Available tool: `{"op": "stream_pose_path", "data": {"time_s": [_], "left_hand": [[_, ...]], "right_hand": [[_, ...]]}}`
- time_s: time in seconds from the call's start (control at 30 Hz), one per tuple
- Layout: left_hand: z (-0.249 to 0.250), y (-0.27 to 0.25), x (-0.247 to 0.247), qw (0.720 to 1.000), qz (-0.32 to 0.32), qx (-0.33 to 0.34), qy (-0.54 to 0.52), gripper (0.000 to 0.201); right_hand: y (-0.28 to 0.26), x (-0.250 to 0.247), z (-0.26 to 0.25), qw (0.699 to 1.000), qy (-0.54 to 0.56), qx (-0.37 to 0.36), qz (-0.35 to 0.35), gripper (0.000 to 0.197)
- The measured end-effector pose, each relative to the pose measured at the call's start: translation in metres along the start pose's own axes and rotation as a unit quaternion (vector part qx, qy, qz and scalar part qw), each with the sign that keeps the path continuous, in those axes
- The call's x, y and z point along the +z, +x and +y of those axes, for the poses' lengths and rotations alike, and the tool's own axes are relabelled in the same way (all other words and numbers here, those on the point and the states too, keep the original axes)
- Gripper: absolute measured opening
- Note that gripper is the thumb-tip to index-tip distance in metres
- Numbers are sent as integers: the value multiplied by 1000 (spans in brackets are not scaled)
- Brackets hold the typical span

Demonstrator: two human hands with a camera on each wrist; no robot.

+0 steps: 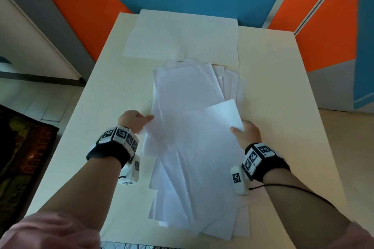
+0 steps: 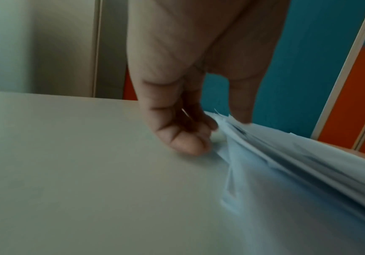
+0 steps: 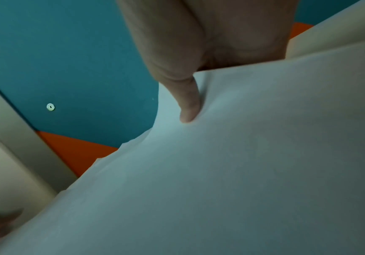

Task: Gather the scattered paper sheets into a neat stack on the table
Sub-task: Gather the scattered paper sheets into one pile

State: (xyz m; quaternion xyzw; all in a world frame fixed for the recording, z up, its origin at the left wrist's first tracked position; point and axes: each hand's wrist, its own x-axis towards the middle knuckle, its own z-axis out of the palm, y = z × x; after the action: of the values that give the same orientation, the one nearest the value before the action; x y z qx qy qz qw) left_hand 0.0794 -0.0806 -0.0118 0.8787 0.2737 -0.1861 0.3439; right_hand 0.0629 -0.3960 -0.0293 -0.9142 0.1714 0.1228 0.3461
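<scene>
White paper sheets lie fanned down the tabletop centre. Our left hand curls its fingers under their left edge; right hand pinches the other side w/ thumb on top, prob. to squeeze them square.

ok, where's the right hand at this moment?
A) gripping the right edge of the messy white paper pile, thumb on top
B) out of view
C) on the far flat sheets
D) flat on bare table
A: the right hand holds the right edge of the messy pile of white paper sheets, its thumb pressed on the top sheet, while the left hand takes the pile's left edge.
</scene>
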Motion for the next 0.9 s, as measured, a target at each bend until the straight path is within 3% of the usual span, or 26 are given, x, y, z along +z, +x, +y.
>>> {"op": "stream_pose_path", "data": {"time_s": [0.1, 0.17, 0.37, 0.43, 0.57, 0.73, 0.83, 0.9], "left_hand": [[-4, -8, 0, 997, -71, -7, 18, 27], [0, -10, 2, 996, -81, -5, 23, 37], [39, 4, 3, 996, 40, 49, -69, 24], [50, 11, 4, 994, 56, 35, -89, 34], [56, 12, 12, 997, 12, -32, 64, 64], [74, -2, 39, 991, -56, 17, 123, 51], [73, 0, 35, 996, -29, -20, 77, 60], [68, 2, 35, 999, -26, -34, 10, 69]], "right_hand": [[11, 4, -7, 1000, -16, 1, 11, 32], [15, 8, -10, 999, -29, -2, 12, 33], [17, 11, -12, 998, -58, 11, 3, 34], [19, 10, -12, 997, -65, 43, 28, 39], [23, 5, -23, 988, -3, 130, 79, 63], [32, 9, -43, 980, 58, 190, 12, 80], [34, 4, -41, 980, 6, 197, 8, 79], [36, 5, -38, 984, 53, 173, 6, 80]]}}
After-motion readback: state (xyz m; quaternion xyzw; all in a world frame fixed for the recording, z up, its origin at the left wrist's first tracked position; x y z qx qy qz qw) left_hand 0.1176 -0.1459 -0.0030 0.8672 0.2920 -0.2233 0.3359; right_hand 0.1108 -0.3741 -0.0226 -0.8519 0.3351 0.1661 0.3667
